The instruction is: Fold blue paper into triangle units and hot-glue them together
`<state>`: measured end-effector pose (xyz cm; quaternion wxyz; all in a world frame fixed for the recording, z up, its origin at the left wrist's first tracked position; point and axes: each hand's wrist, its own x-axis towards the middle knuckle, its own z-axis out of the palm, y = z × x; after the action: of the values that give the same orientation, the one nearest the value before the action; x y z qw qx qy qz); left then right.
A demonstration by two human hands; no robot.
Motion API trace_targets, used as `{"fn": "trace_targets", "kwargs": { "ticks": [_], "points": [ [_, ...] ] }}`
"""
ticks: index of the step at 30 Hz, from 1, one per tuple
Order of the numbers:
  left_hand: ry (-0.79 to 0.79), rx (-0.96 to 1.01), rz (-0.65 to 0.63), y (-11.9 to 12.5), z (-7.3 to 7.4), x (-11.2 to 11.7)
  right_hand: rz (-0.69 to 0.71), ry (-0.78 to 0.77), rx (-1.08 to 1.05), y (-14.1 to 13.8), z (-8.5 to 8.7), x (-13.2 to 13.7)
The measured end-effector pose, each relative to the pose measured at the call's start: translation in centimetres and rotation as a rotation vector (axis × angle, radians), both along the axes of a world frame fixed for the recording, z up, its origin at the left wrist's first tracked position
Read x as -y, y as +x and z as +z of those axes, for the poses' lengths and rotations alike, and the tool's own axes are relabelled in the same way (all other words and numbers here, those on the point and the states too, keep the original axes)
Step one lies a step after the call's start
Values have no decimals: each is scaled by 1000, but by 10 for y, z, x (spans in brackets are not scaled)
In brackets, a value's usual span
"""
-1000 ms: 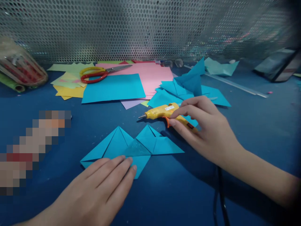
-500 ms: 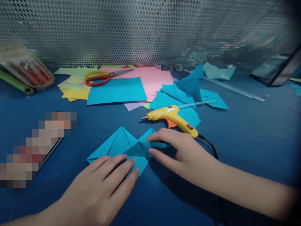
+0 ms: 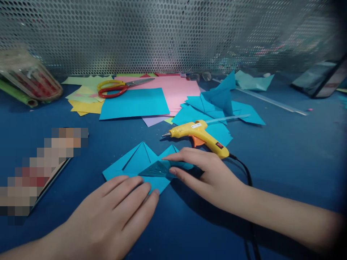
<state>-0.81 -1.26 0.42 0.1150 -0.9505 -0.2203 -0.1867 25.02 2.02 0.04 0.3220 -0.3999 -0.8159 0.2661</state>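
Pressing with the left hand [image 3: 116, 213], palm down, fingers extended and closed on nothing, on the near edge of the folded turquoise paper piece [image 3: 135, 162], made of joined triangular flaps and lying flat on the dark blue tabletop [image 3: 284, 151] directly ahead. Pinches that piece's small glistening centre flap between thumb and forefinger of the right hand [image 3: 208, 173], wrist low, forearm entering from the right. Appears folded and partly glued, centre flap raised and not yet pressed flat; leaves the yellow hot-glue gun with orange trigger [image 3: 199, 134] ungrasped just behind the right hand, nozzle leftward.
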Motion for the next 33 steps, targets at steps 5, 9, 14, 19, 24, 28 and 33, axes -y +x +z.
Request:
{"fn": "trace_targets", "kwargs": {
  "ticks": [5,9,14,19,24,28,33],
  "points": [
    [-100,147,75,-1,3,1,-8,-40,-34,-1,-1,1],
    [-177,169,81,-9,9,-9,-17,-143,-70,-2,2,2],
    [-265,216,170,-14,6,-16,30,-188,-109,-4,8,5],
    [-354,313,279,-13,5,-13,66,-145,-112,-5,14,10],
    [-441,329,305,-14,9,-10,93,-97,-116,-7,17,13],
    [-451,325,275,-11,17,-11,110,-44,-115,-6,17,13],
    [-396,318,260,-12,18,-14,137,-3,-103,-4,18,11]
  ]
}}
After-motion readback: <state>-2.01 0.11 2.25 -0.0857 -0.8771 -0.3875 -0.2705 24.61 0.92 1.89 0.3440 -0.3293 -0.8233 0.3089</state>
